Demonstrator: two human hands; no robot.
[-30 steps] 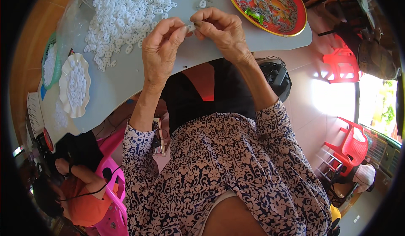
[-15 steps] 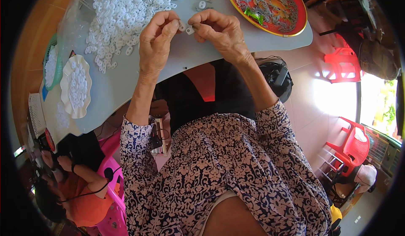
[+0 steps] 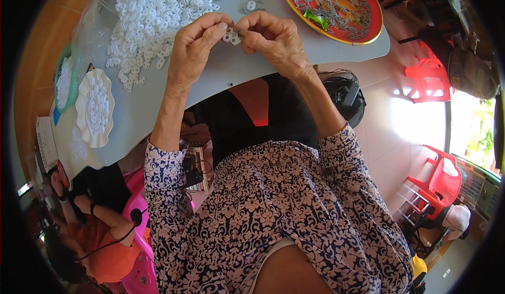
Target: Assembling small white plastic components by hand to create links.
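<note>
1. Green basket (image 3: 74, 81) is seen at far left.
2. Beside it, a cream wavy-edged dish (image 3: 81, 112) is filled with white pieces (image 3: 97, 104).
3. On the grey surface (image 3: 139, 102), a white pile (image 3: 150, 18) is spread.
4. Two small holed pieces (image 3: 231, 36) are held close together, pinched narrowly by the left hand (image 3: 192, 44) and the right hand (image 3: 276, 39), above the surface.
5. At right, a red round tray (image 3: 375, 18) is placed, grey bits (image 3: 359, 28) being scattered in it.

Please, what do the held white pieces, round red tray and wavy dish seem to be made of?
White pieces: probably smooth plastic, from their even colour and moulded look. Round red tray: perhaps painted metal or plastic, given its glossy floral print and golden rim. Wavy dish: plastic or ceramic, by its smooth cream surface.
</note>
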